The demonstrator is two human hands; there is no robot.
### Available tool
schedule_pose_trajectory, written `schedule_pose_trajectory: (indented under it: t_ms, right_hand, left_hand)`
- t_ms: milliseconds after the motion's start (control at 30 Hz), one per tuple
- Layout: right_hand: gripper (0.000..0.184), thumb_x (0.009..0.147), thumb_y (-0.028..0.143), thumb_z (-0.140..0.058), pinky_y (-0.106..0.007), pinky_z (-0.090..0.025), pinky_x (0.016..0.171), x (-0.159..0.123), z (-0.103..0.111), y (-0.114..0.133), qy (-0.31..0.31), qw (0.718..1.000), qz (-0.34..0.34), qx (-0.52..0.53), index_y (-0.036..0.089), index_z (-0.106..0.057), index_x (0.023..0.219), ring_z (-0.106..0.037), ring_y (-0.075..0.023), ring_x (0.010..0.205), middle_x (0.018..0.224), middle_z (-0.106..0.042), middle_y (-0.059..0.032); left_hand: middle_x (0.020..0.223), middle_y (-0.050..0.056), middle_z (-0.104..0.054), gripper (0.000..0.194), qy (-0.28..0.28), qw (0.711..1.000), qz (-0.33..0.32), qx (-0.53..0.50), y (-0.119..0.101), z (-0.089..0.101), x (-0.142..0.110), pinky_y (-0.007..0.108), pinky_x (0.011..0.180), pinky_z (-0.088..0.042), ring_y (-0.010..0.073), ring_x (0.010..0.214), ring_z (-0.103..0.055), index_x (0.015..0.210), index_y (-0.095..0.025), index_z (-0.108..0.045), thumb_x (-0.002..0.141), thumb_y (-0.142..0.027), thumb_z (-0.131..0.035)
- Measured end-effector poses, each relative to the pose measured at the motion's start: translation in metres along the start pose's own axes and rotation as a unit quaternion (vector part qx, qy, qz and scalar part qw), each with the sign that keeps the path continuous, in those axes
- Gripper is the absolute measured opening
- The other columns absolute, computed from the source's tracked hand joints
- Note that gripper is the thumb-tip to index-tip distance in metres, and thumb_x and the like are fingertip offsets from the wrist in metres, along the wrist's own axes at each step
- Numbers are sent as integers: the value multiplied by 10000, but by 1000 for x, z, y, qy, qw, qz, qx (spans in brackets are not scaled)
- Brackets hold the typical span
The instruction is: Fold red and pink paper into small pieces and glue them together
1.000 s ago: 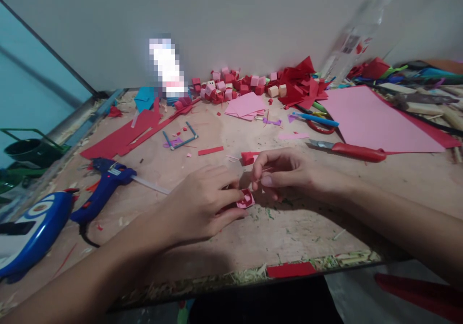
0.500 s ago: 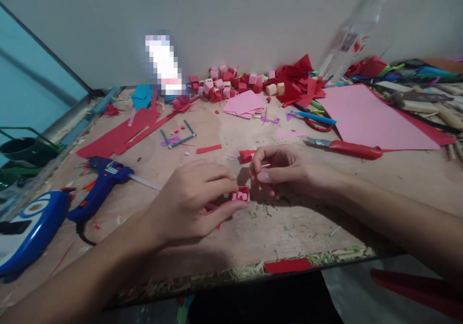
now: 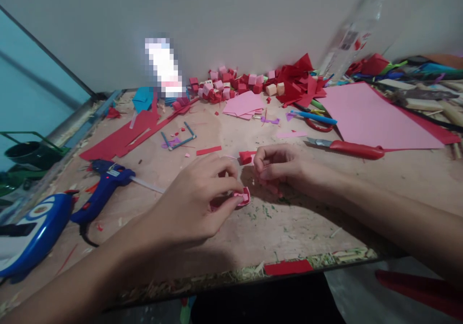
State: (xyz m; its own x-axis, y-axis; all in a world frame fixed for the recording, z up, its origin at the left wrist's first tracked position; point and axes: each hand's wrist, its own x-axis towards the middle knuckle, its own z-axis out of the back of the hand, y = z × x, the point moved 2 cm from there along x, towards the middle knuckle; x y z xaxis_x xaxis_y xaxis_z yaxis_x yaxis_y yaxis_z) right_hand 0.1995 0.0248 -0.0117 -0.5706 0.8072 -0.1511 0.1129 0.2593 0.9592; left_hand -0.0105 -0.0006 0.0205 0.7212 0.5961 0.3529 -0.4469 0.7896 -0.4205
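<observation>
My left hand (image 3: 202, 196) rests low over the table, thumb and fingers closed on a small red-and-pink folded paper piece (image 3: 246, 196). Part of that piece is hidden behind the fingertips. To its right, a short distance apart, my right hand (image 3: 280, 166) is curled with thumb and index pressed together. Whatever it may hold between the fingertips is too small to make out. Just beyond the gap between the hands lies a small folded red paper piece (image 3: 245, 157). A red paper strip (image 3: 209, 150) is farther left.
A blue glue gun (image 3: 104, 189) lies left. Red-handled cutter (image 3: 356, 149), blue pen (image 3: 314, 117) and pink paper sheet (image 3: 379, 114) are on the right. Several paper cubes (image 3: 241, 87) line the wall, near a lit phone (image 3: 164, 66) and a leaning bottle (image 3: 356, 37).
My left fingertips have closed in on the red-and-pink paper piece, which has tilted. The pink sliver seen at my right fingertips no longer shows; that hand has barely moved.
</observation>
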Motion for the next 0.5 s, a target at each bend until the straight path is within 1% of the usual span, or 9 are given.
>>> schedule_pose_trajectory:
  t_ms: [133,233,400,500]
  right_hand:
    - [86,785,131,-692,-191,-378,426,1,0,-2,11,1000,10,1,175,-620,769,-495,-85,439,546,-581,33]
    - [82,788,138,-696,-193,-395,427,1,1,-2,16,1000,9,0,173,-622,789,-532,-96,442,557,-600,28]
    - [121,785,160,-721,-198,-435,449,2,1,-1,15,1000,13,5,179,-604,808,-569,-108,462,561,-619,28]
    - [113,780,161,-719,-202,-439,450,2,1,0,5,1000,7,0,177,-608,795,-570,-109,464,554,-612,29]
  left_hand:
    - [887,38,-652,147,57,998,19,33,-7,1,8,343,746,-442,193,826,-608,822,-187,-732,943,-198,-648]
    - [898,30,-667,143,88,995,27,34,-10,-1,13,346,740,-434,198,840,-611,801,-192,-716,924,-167,-647]
    - [967,12,-702,123,84,995,56,-19,-7,-4,13,337,806,-465,183,896,-641,924,-225,-754,941,-166,-648]
    - [982,20,-710,100,83,994,71,-22,-4,-6,10,341,812,-473,196,932,-648,924,-229,-765,943,-208,-669]
